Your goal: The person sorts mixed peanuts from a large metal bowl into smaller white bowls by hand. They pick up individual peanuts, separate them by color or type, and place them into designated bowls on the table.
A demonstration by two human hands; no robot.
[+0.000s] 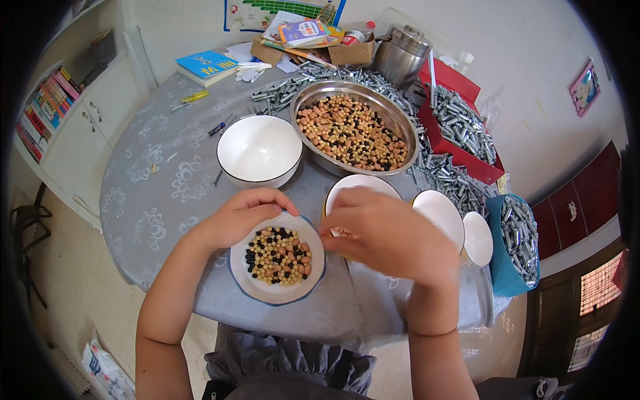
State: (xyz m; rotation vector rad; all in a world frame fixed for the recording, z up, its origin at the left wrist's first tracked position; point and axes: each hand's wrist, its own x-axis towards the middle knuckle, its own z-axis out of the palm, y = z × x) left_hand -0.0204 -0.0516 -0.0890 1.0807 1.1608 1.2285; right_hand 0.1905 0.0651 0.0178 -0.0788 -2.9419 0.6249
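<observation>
My left hand [252, 210] grips the far rim of a blue-rimmed white bowl [280, 296] close to the table's front edge. Inside lies a mix of black beans, yellow soybeans and peanuts [280, 256]. My right hand [385, 232], blurred, hovers between that bowl and a yellow-sided white bowl [362, 181]. A few peanuts [345, 231] show in the yellow-sided bowl beneath my fingers. Whether my right fingertips pinch anything is hidden by blur. Farther back, a wide steel basin [355, 132] holds many mixed beans and peanuts. Left of it stands a large white bowl [260, 147] with nothing in it.
Two smaller white bowls [440, 215] [477, 237] stand right of my right hand. Metal tubes [450, 175] lie heaped around the basin, in a red box [465, 125] and a teal container [515, 245]. Books [205, 65], a steel pot [402, 52] and a yellow-handled screwdriver [194, 97] sit behind.
</observation>
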